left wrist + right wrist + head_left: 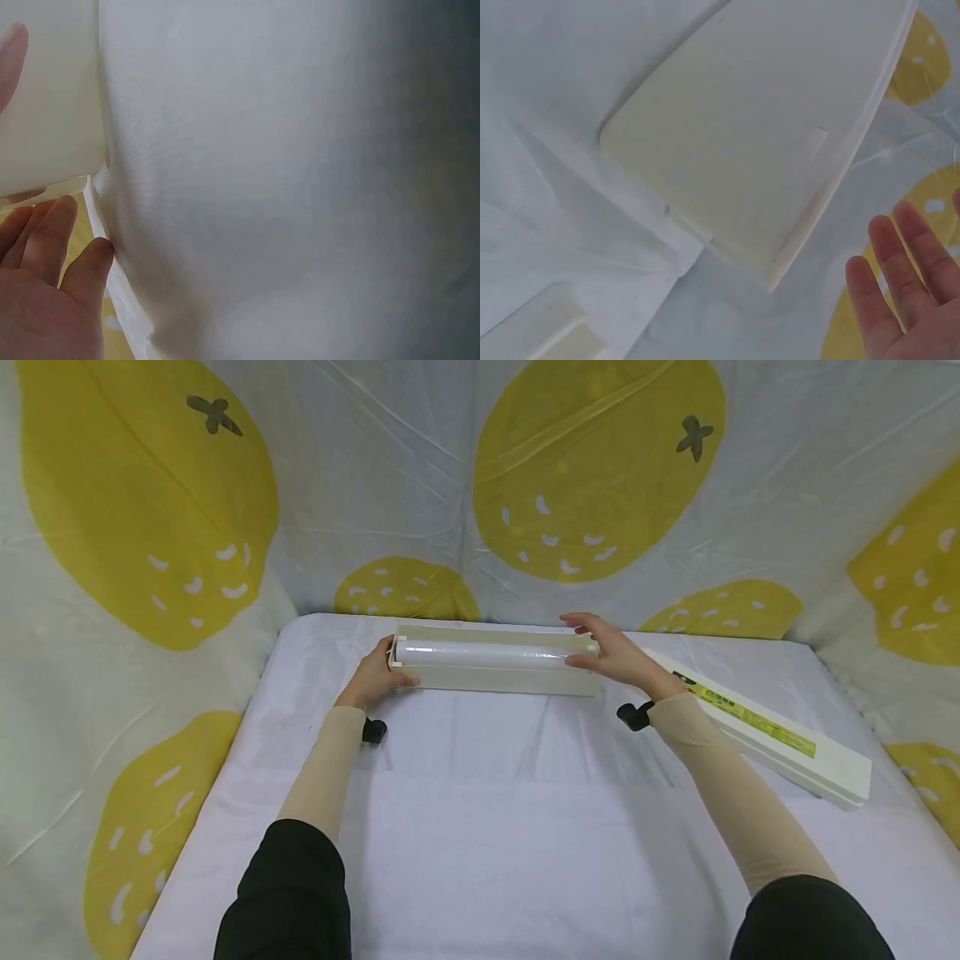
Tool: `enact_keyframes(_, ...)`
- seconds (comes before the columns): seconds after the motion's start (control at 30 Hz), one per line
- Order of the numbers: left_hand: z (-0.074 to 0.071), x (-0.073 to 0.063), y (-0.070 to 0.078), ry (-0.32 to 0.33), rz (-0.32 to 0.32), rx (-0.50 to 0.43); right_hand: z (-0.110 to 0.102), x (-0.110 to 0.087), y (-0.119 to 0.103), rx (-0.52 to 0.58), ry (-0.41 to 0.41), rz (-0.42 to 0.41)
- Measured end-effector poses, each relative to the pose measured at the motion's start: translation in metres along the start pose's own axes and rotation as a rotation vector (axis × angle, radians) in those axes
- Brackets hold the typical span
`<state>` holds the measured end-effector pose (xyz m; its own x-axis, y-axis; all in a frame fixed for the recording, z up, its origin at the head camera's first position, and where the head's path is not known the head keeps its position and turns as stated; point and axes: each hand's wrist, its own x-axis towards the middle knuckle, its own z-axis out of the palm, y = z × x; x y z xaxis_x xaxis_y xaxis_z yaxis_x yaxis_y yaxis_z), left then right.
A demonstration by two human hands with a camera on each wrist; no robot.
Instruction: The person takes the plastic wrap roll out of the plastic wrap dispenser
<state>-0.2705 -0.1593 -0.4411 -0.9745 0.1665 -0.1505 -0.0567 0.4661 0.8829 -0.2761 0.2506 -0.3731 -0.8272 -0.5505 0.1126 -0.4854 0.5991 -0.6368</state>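
Off-white box (502, 681), left grip (374, 673) curled around one end, right grip (617, 655) spread, empty, at the other.

Plain, close-fitting beige undersleeves (324, 772) are emerging from black outer sleeves (288, 893). Small black wrist cameras (374, 731) are sitting beside the undersleeves' wrist ends.

White-clothed table (525, 852); on it, open box (495, 680), yellow-labelled long white piece (759, 720)

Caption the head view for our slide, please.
Left hand grips a long open box holding a white roll; right hand opposite.
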Motion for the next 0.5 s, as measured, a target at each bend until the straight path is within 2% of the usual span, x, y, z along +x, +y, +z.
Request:
enact_keyframes(0.3,0.001,-0.001,0.001,-0.002,-0.006,-0.004,0.009,0.011,-0.004,0.013,-0.012,-0.042)
enact_keyframes(0.5,0.000,-0.001,0.001,0.000,0.003,-0.007,0.014,0.018,-0.007,0.024,-0.033,-0.042)
